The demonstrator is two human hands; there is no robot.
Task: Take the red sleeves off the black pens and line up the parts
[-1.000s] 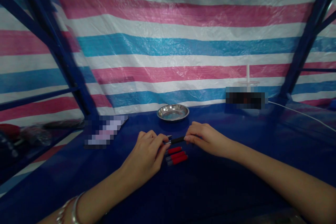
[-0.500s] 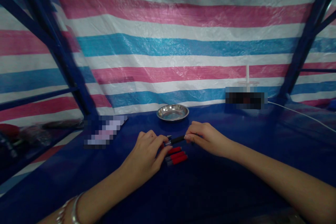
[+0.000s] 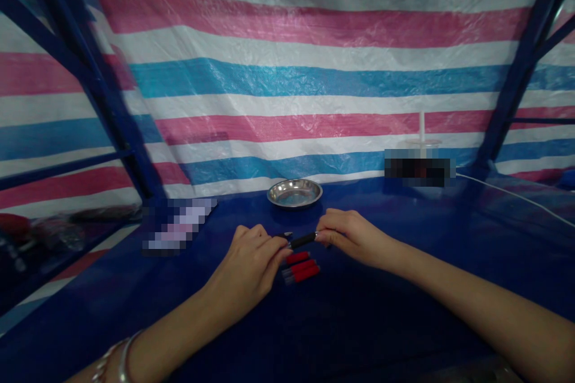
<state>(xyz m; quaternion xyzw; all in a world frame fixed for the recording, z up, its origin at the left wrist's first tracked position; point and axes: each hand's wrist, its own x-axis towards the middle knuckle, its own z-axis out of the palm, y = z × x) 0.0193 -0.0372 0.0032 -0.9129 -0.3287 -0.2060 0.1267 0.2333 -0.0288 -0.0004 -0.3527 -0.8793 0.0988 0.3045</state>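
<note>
A black pen (image 3: 303, 241) is stretched between my two hands just above the table. Its left end is pinched between the thumb and fingers of my left hand (image 3: 260, 257), which wears bracelets at the wrist. My right hand (image 3: 344, 230) grips the other end with thumb and forefinger. Several short red sticks with dark grey ends (image 3: 305, 271) lie side by side below the pen, partly behind my left thumb. Behind the left fingers a second dark pen-like thing (image 3: 284, 234) shows a silvery tip; the rest is hidden.
A shiny metal dish (image 3: 294, 194) stands at the back of the blue table (image 3: 350, 317). To its right is a blurred-out cup with a straw (image 3: 421, 125), and a white cable (image 3: 507, 185) runs off right. A blurred flat item (image 3: 179, 227) lies left. Striped sheeting hangs behind.
My left fingers have closed onto the pen's left end, covering the silvery part that showed before. The right hand keeps its hold. The view has shifted slightly.
</note>
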